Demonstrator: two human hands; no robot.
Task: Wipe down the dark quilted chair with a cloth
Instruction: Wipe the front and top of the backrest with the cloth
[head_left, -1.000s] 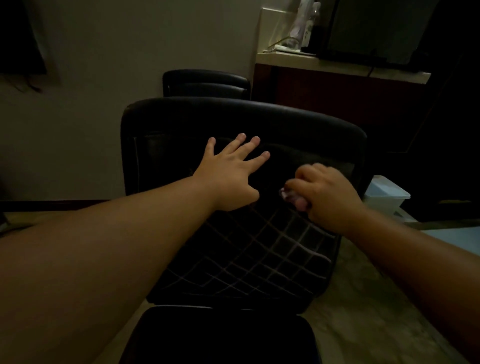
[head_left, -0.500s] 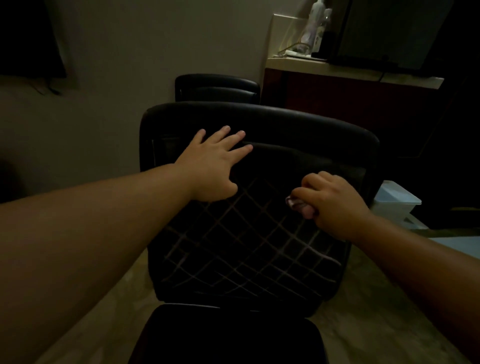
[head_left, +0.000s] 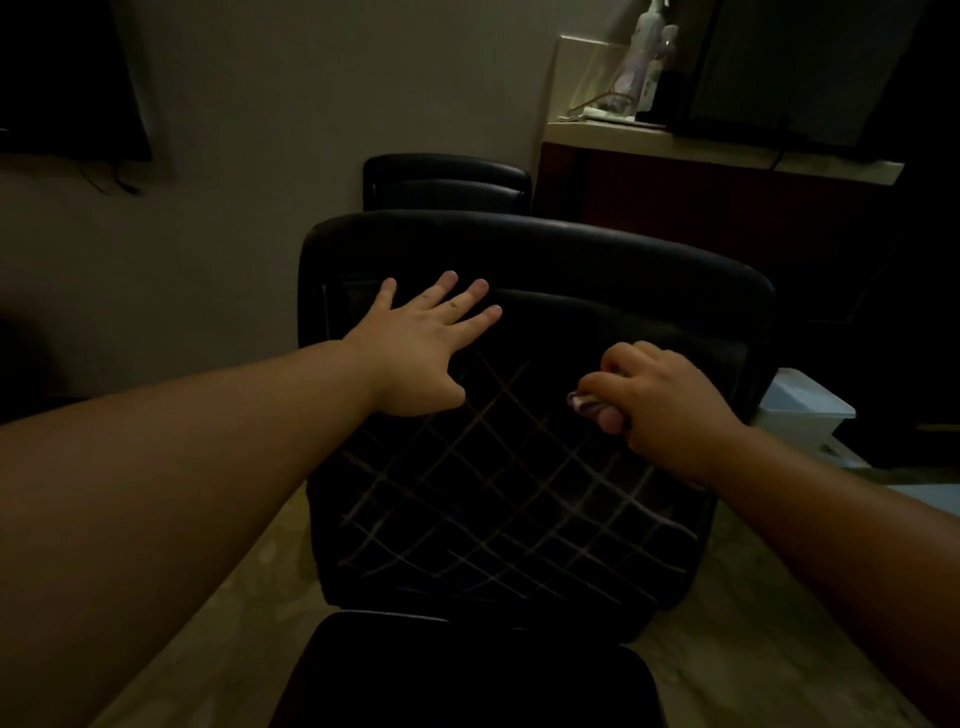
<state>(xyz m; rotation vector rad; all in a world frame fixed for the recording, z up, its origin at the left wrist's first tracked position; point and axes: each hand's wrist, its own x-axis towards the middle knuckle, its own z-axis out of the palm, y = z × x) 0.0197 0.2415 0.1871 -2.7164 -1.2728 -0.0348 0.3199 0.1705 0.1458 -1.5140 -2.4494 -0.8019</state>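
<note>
two hands on the quilted chair back

dim room, seen from the head camera looking forward and down. dark quilted chair (head_left: 498, 467) dead centre, backrest facing the camera, pale diamond stitching across its lower panel, smooth padded roll along the top edge. seat (head_left: 467, 675) black and nearly featureless at the bottom of the frame.

left hand (head_left: 421, 353) laid flat against the upper left of the backrest, fingers straight and fanned, fingertips (head_left: 485, 287) reaching the seam under the top roll, thumb tucked out to the side along the stitched panel. nothing held.

right hand (head_left: 660, 400) curled into a fist on the right half of the backrest, knuckles up, gripping a bunched cloth (head_left: 584, 405). only a small pale, pinkish wad showing past the thumb side of the fist; rest hidden inside the grip. wad pressed against or just touching the quilted panel, hard to say which in this light.

hands apart, bare stitched panel between them. both forearms bare, entering from the lower corners.

behind the chair, a second dark chair (head_left: 447, 182) against the wall. to the right, a counter (head_left: 675, 143) with a pale top over a reddish-brown front, bottles (head_left: 644, 57) and a dark screen (head_left: 789, 67) standing on it. low on the right, just past the backrest edge, a white lidded bin (head_left: 805, 410). marbled light floor (head_left: 753, 623) on both sides of the seat.
</note>
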